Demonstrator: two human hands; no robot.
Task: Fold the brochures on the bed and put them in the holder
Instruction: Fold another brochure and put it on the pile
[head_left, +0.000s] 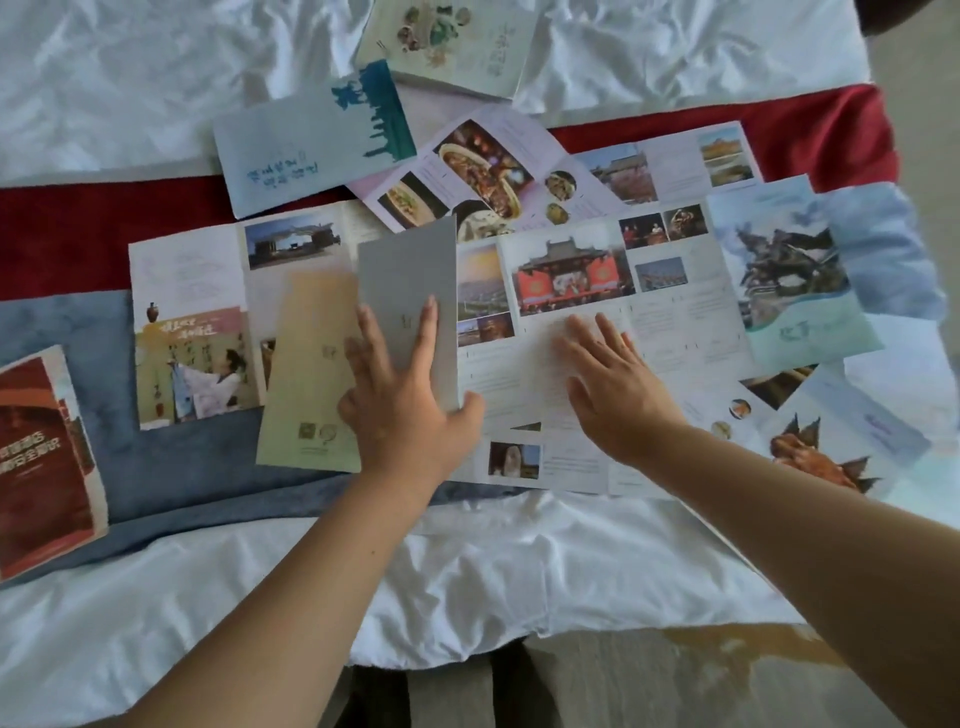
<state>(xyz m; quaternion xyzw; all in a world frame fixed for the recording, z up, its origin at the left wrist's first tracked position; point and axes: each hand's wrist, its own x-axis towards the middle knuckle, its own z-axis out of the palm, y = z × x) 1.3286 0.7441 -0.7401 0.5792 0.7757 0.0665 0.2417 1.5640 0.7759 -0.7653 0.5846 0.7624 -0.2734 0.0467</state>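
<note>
Several brochures lie spread over the bed. A wide unfolded brochure (613, 291) with temple photos lies in the middle. My left hand (405, 395) grips its grey end panel (410, 280), thumb under the lower edge and fingers on the face, and the panel stands lifted and part-folded. My right hand (613, 384) rests flat, fingers spread, on the brochure's white text area. A beige folded brochure (311, 374) lies just left of my left hand. No holder is in view.
A red booklet (47, 467) lies at the left edge, a pale blue folded brochure (311, 140) and a green booklet (457, 41) at the back, food and statue brochures (779, 270) to the right. A red and blue bed runner (67, 234) crosses the white sheet (467, 571).
</note>
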